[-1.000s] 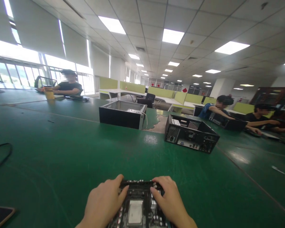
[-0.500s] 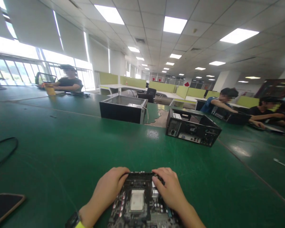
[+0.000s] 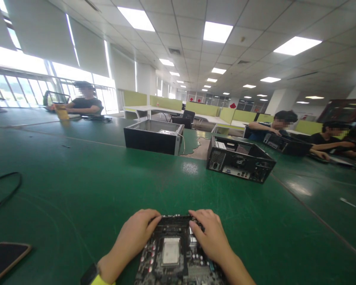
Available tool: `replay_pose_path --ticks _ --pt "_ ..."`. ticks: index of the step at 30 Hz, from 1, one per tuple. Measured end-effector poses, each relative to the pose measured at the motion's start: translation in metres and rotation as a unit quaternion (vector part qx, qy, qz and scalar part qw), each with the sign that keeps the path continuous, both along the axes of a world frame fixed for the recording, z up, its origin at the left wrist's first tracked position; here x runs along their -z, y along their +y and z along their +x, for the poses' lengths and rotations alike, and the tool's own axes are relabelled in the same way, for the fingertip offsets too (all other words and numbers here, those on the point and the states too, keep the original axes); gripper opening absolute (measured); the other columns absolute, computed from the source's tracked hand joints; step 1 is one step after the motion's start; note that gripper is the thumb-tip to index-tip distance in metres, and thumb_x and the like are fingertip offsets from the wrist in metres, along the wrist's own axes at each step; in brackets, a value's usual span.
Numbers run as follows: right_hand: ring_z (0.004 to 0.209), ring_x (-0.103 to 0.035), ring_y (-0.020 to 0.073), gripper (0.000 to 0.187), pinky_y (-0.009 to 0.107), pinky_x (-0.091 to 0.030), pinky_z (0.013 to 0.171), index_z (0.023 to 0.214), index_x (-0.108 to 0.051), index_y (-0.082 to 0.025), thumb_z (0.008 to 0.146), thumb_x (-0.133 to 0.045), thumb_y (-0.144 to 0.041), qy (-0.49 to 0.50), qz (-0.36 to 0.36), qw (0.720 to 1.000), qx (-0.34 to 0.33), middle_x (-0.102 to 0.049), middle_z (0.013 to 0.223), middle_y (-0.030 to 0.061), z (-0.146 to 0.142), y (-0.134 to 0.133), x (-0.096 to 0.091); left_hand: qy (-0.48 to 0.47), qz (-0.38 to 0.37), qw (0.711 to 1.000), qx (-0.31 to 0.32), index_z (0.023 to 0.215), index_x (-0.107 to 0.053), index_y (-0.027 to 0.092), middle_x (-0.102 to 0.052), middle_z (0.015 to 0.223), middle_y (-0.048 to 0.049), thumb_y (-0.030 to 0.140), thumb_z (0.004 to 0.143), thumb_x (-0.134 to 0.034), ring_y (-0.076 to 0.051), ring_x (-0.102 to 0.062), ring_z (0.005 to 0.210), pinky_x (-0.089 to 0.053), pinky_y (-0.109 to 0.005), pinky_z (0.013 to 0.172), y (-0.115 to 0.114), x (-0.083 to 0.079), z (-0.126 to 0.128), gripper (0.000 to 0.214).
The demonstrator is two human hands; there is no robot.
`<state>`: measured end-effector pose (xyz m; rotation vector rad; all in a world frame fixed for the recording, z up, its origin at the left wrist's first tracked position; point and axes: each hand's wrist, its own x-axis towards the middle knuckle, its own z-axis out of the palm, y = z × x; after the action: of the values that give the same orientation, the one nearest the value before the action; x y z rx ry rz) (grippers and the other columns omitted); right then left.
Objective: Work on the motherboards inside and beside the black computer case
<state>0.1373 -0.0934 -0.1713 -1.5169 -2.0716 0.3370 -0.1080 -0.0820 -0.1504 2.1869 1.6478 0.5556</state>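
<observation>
A dark motherboard (image 3: 175,261) with a square silver processor in its middle lies on the green table (image 3: 77,190) right in front of me. My left hand (image 3: 135,237) rests on the board's far left corner, fingers curled over the edge. My right hand (image 3: 210,235) is on the far right corner, fingertips pressing down on the far edge, where a long dark strip, perhaps a memory stick, runs between the two hands. Both hands are closed on the board's far edge.
A phone (image 3: 2,259) lies at the near left, a black cable (image 3: 6,190) beyond it. Two open computer cases (image 3: 152,136) (image 3: 240,158) stand farther back. One person sits at the far left (image 3: 84,101), two people work at the right (image 3: 281,122).
The view has dropped slightly over the second, so more of the board and my left wrist show. My hands keep their places on the board's far edge. A person at the right has leaned lower.
</observation>
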Motion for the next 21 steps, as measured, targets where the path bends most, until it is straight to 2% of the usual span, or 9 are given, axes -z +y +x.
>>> replay_pose_path --ticks 14,18,21 --pt "0.100 -0.052 0.0221 0.036 0.036 -0.035 0.090 0.122 -0.059 -0.032 0.090 -0.043 -0.035 -0.020 -0.003 1.000 -0.001 -0.065 0.107 0.0036 -0.002 -0.002 -0.003 0.013 0.003 1.000 0.004 0.096 -0.066 0.022 -0.067 0.101 -0.0038 0.038 0.092 -0.034 -0.020 -0.056 0.097 -0.042 -0.032 0.086 0.004 0.005 -0.001 0.037" --pt "0.101 -0.052 0.0219 0.037 0.036 -0.034 0.090 0.124 -0.057 -0.032 0.090 -0.044 -0.035 -0.015 0.000 1.000 0.002 -0.064 0.108 0.0033 -0.002 -0.002 -0.003 0.056 0.036 0.998 -0.010 0.109 -0.063 0.019 -0.063 0.113 -0.0073 0.038 0.090 -0.038 -0.023 -0.053 0.106 -0.041 -0.038 0.092 -0.002 -0.008 0.006 0.036" --pt "0.102 -0.052 0.0223 0.037 0.037 -0.034 0.091 0.124 -0.058 -0.031 0.090 -0.045 -0.035 -0.011 0.000 1.000 0.005 -0.064 0.109 0.0031 -0.002 -0.002 -0.003 0.098 0.073 0.992 0.011 0.115 -0.060 0.020 -0.058 0.122 -0.0089 0.036 0.086 -0.046 -0.028 -0.049 0.113 -0.039 -0.044 0.096 -0.023 -0.018 0.031 0.036"
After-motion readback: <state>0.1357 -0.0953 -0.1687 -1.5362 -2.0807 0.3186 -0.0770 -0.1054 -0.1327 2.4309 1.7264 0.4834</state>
